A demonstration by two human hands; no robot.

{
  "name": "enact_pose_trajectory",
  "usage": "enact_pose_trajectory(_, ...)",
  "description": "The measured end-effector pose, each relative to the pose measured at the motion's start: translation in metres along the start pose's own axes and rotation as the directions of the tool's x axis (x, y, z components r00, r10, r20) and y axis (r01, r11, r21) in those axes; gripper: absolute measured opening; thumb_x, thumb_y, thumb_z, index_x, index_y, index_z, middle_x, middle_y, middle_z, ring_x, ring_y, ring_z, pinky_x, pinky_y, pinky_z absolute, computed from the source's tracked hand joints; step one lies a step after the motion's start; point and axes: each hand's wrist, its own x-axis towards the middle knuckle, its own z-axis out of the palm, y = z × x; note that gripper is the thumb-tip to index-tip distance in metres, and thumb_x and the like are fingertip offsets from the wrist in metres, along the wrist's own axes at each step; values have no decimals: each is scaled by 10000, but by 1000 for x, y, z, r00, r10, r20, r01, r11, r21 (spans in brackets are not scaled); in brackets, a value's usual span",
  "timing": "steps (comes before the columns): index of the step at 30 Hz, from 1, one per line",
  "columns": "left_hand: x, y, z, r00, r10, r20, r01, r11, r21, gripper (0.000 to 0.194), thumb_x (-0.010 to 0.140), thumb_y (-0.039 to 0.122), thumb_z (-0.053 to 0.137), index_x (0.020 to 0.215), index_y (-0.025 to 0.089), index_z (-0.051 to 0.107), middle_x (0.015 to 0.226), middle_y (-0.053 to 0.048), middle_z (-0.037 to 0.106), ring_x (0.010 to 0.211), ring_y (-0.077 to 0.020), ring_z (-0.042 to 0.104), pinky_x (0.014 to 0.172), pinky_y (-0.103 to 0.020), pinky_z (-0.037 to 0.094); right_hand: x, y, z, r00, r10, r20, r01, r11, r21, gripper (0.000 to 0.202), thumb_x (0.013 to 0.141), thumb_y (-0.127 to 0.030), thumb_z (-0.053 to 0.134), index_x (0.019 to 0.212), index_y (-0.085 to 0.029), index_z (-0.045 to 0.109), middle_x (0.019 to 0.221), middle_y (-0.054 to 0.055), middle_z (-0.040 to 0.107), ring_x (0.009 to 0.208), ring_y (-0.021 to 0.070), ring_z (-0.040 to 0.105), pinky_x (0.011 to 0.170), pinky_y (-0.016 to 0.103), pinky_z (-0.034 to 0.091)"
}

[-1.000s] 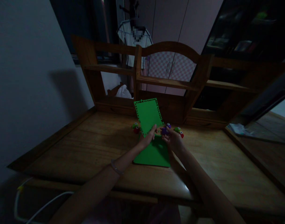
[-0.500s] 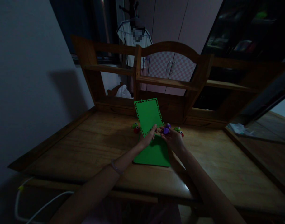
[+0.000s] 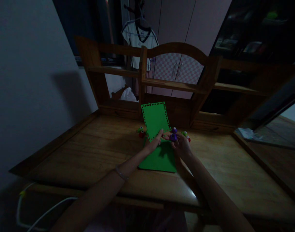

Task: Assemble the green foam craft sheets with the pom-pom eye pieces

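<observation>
My left hand [image 3: 157, 140] pinches the lower edge of a green sheet [image 3: 156, 120] held up at a tilt. Dark hole-like marks run along the sheet's border. In the fingers of my right hand [image 3: 182, 145], just right of the sheet's lower corner, is a small purple object [image 3: 173, 137]; its exact kind is too small to tell. Behind it shows a purple piece with a white eye [image 3: 174, 130]. A flat green mat [image 3: 159, 159] lies on the desk below both hands. Little green [image 3: 140, 129] and red eyed pieces [image 3: 141, 134] stand left of the sheet.
Another green eyed piece [image 3: 184, 133] and a red one [image 3: 188, 139] stand behind my right hand. A wooden shelf unit [image 3: 171, 84] rises along the back of the wooden desk [image 3: 89, 151]. Crumpled clear plastic [image 3: 249, 133] lies at the right. A white cable [image 3: 50, 211] hangs at the lower left.
The green sheet has shifted slightly right. My right hand and the purple object have moved a little right and down, away from the sheet's corner.
</observation>
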Motion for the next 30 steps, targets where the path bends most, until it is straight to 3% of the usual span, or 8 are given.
enact_pose_trajectory(7,-2,4,0,1000,6,-1,-6,1000,0,588,837,685,315,514,201,403,446,37,344,455,-118,353,527,-272,298,0,-3,1,993,111,32,-112,993,47,221,722,-378,573,653,-170,600,633,83,663,350,83,431,285,198,309)
enact_pose_trajectory(13,-2,5,1,999,-16,-40,16,1000,-10,562,838,666,349,533,203,443,455,32,379,459,-119,368,520,-269,305,4,1,-1,988,139,-65,-131,983,126,137,677,-296,698,719,-190,622,683,39,679,518,119,589,446,215,484)
enact_pose_trajectory(20,-1,2,-1,999,-15,-45,16,1000,18,606,834,674,349,460,197,376,462,22,395,476,-120,401,548,-275,329,4,4,1,994,109,-7,-108,990,89,197,682,-320,740,821,-192,685,791,41,703,562,125,603,508,227,503)
enact_pose_trajectory(26,0,3,1,1000,3,-1,-3,1000,-6,588,844,668,313,509,199,428,473,22,409,484,-125,392,545,-271,328,0,5,3,995,63,72,-65,998,25,263,684,-348,735,883,-179,702,895,51,702,616,115,595,561,219,482)
enact_pose_trajectory(30,0,2,1,999,-4,-34,5,1000,14,591,833,676,326,502,195,422,472,23,411,490,-123,399,561,-269,337,0,4,3,992,39,116,-38,999,-12,240,705,-365,709,868,-189,698,886,46,696,628,117,593,563,223,459)
